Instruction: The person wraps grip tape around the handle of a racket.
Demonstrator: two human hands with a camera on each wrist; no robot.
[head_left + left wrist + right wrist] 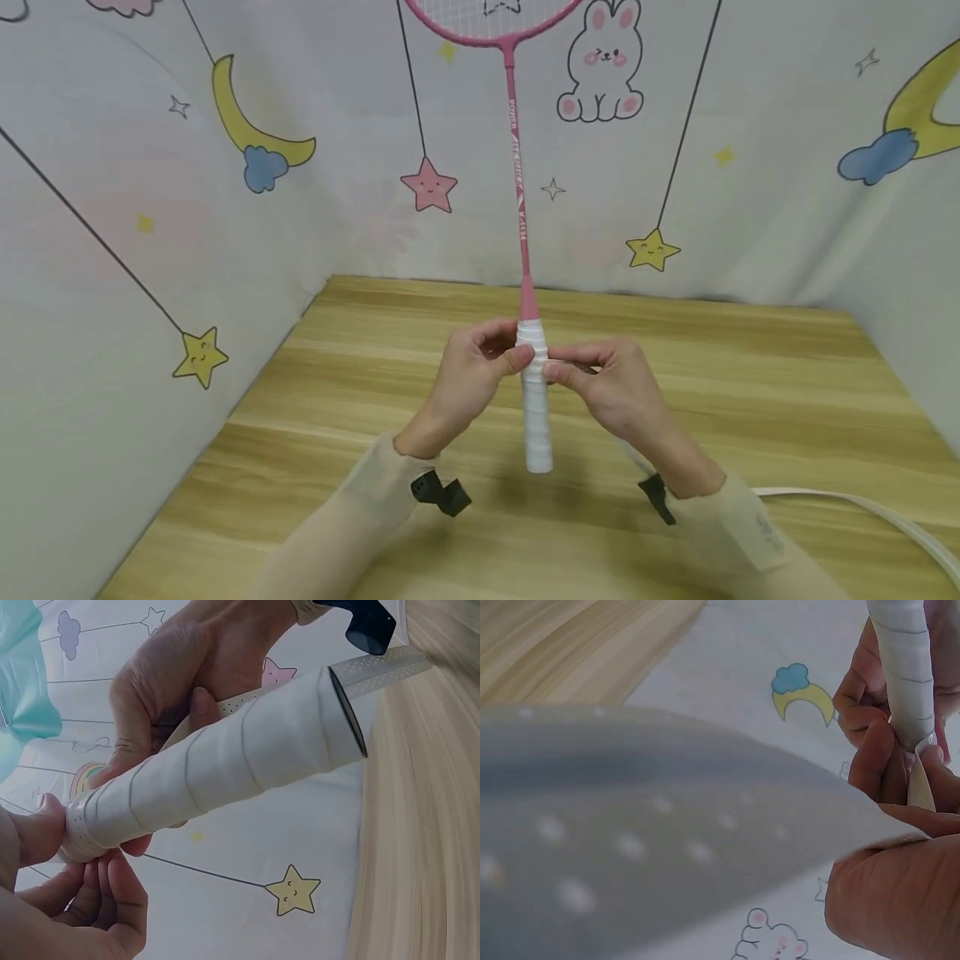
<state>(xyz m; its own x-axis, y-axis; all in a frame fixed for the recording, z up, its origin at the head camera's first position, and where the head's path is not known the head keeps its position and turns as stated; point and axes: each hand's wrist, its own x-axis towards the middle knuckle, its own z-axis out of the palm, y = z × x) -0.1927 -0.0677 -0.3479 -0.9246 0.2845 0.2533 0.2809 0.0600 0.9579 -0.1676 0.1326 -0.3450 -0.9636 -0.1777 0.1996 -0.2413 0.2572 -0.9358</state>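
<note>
A pink badminton racket [517, 167] stands upright above the table, its head cut off by the top of the head view. White perforated grip tape is wound in overlapping turns round its handle [537, 425]. My left hand [468, 379] holds the upper handle between thumb and fingers. At the handle's right side, my right hand [626, 392] pinches the loose length of grip tape [630, 825] close to where it meets the handle. That tape runs back past the right wrist and trails over the table [862, 502]. In the left wrist view, the handle's butt end [349, 712] faces the table side.
The wood-grain table [360, 333] lies beneath both hands. A pale cloth backdrop [360, 200] with printed stars, moons and a rabbit stands behind and along the sides. Black wrist cameras [442, 492] sit on both forearms. A teal cloth [26, 675] shows in the left wrist view.
</note>
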